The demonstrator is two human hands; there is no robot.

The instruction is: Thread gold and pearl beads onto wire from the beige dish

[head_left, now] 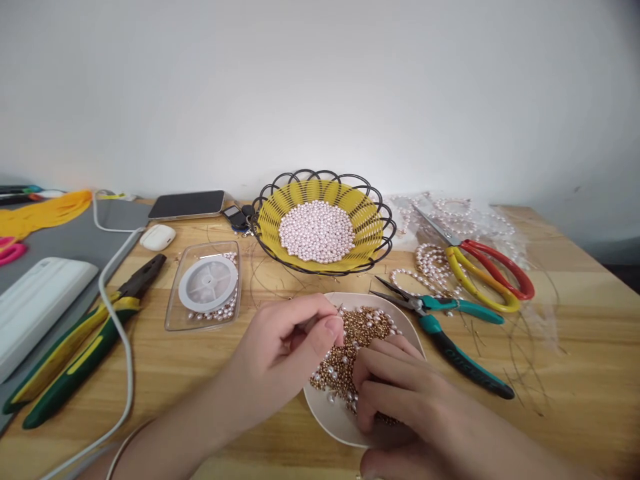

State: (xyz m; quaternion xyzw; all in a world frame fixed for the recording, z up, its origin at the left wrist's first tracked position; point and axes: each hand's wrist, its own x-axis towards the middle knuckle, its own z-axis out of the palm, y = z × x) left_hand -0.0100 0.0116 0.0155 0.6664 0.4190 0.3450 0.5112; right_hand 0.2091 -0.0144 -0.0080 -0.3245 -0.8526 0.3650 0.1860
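Observation:
My left hand (295, 337) is closed in a pinch above the left side of a white bowl (327, 427). A tiny pale tip shows at its fingertips; what it belongs to is too small to tell. Small gold beads (363, 327) mixed with pearl beads (330, 377) fill the bowl. My right hand (405, 383) reaches over the bowl's right side, its curled fingers down among the beads. The fingertips are hidden, so what they grip cannot be seen. Behind the bowl stands a yellow basket (367, 207) with a black looped rim, holding many pink-white pearls (317, 230).
Right of the bowl lie teal-handled pliers (440, 320), red-and-yellow scissors (480, 267), pearl strands (433, 263) and loose wires. On the left are a clear box (173, 313) with a spool (207, 283), green-yellow pliers (95, 333), a white cable (127, 360), an earbud case (158, 237) and a phone (187, 205).

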